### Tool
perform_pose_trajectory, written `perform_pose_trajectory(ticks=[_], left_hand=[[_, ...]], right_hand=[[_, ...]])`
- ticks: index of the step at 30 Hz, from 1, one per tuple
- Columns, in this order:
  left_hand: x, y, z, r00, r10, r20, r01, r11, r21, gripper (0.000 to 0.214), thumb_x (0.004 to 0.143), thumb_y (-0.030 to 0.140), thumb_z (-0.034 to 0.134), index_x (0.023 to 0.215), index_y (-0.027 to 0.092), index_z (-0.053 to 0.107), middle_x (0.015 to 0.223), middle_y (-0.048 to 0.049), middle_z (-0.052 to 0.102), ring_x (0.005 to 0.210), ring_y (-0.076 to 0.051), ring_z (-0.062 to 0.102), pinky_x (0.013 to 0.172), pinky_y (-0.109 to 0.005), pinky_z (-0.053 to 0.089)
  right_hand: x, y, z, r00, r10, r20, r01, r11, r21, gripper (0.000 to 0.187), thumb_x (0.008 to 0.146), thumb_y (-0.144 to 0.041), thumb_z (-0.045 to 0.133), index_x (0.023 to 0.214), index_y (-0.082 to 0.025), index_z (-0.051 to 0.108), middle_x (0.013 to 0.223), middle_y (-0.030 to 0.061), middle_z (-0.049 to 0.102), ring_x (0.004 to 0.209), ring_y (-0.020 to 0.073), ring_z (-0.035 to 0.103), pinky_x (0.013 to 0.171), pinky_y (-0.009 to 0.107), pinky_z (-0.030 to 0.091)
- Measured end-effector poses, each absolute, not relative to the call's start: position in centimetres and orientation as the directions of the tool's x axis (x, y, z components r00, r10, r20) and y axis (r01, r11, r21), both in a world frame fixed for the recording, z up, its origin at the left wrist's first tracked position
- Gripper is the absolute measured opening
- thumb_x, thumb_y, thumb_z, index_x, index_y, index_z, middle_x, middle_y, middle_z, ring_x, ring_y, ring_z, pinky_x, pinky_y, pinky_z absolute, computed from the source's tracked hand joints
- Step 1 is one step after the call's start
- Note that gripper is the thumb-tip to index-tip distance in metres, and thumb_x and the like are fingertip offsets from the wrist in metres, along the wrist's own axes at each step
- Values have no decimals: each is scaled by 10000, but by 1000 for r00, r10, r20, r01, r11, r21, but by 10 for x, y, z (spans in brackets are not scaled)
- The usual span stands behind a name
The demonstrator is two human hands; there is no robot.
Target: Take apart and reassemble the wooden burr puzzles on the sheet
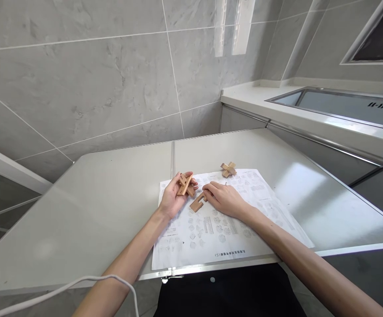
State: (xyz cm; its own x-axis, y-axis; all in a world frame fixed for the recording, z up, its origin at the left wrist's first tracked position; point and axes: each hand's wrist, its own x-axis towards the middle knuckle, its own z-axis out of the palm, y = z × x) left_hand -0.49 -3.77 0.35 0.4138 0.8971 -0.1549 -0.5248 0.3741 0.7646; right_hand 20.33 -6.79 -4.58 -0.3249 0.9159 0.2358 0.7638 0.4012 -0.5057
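My left hand [173, 197] is curled palm-up around a small cluster of joined wooden puzzle pieces [186, 185], held just above the printed instruction sheet [224, 229]. My right hand [222, 197] lies palm-down on the sheet, its fingers pinching a notched wooden piece [198, 204] that rests on the paper. The two hands are close together, almost touching. An assembled wooden cross-shaped puzzle [228, 169] stands apart at the far edge of the sheet.
The sheet lies on a grey folding table [95, 211] with a seam down its middle. A tiled wall stands behind. A white counter with a steel sink [343, 108] is at the right. A white cable [62, 288] hangs at the near left.
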Motion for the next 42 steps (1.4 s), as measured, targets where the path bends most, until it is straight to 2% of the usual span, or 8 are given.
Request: perform_pose_trajectory(ticks=[7, 16, 21, 24, 27, 30, 35, 42], left_hand=[[-4, -41, 6, 446, 883, -147, -529, 393, 752, 345, 1030, 424, 634, 1101, 114, 766, 946, -114, 709, 927, -229, 700, 974, -365, 566], [-5, -42, 7, 480, 866, -137, -515, 405, 755, 358, 1024, 442, 631, 1106, 122, 769, 956, -108, 700, 916, -242, 689, 936, -380, 568], [-6, -42, 8, 494, 860, -124, -508, 402, 762, 356, 1025, 452, 625, 1103, 136, 768, 950, -105, 699, 919, -245, 690, 947, -386, 567], [-5, -43, 7, 497, 861, -112, -507, 392, 767, 361, 1036, 455, 609, 1110, 140, 770, 959, -109, 706, 917, -240, 692, 923, -374, 570], [-4, -44, 7, 501, 860, -97, -508, 383, 772, 360, 1044, 457, 601, 1106, 146, 772, 971, -118, 710, 926, -241, 693, 905, -366, 572], [-2, -46, 8, 504, 861, -73, -518, 369, 771, 345, 1052, 450, 595, 1108, 158, 772, 998, -114, 707, 938, -235, 690, 909, -367, 572], [-1, -49, 10, 520, 854, -34, -529, 353, 772, 345, 1067, 449, 588, 1131, 162, 767, 1013, -104, 697, 986, -234, 687, 949, -378, 569], [3, -54, 11, 526, 849, -45, -507, 355, 785, 351, 1056, 491, 609, 1166, 189, 748, 1050, -122, 745, 1184, -301, 685, 1010, -432, 553]], right_hand=[[203, -69, -45, -349, 903, 250, 827, 422, -371, 254, 1133, -285, 424, 1081, -220, 663, 995, 82, 731, 733, 206, 659, 577, 319, 288], [203, -67, -48, -267, 923, 279, 868, 356, -346, 255, 1122, -291, 437, 1028, -212, 661, 952, 93, 745, 703, 225, 669, 559, 343, 237], [204, -67, -46, -226, 926, 301, 857, 336, -391, 222, 1108, -316, 478, 1049, -207, 662, 977, 109, 751, 732, 237, 683, 565, 337, 270], [204, -69, -40, -234, 918, 320, 823, 362, -438, 237, 1125, -369, 470, 1078, -224, 652, 977, 79, 751, 753, 219, 685, 590, 323, 342], [202, -73, -35, -292, 897, 331, 713, 435, -550, 230, 1115, -412, 506, 1048, -243, 647, 923, 36, 736, 728, 191, 666, 643, 318, 422], [199, -76, -34, -347, 881, 322, 595, 472, -650, 200, 1070, -438, 596, 1026, -248, 638, 901, 22, 716, 736, 192, 658, 661, 319, 448], [197, -76, -38, -321, 906, 276, 580, 418, -699, 254, 1009, -464, 700, 1075, -251, 578, 891, 14, 721, 759, 215, 682, 659, 325, 458], [198, -75, -38, -302, 915, 266, 605, 400, -688, 245, 1049, -479, 624, 974, -266, 529, 876, 31, 731, 713, 240, 671, 607, 345, 436]])
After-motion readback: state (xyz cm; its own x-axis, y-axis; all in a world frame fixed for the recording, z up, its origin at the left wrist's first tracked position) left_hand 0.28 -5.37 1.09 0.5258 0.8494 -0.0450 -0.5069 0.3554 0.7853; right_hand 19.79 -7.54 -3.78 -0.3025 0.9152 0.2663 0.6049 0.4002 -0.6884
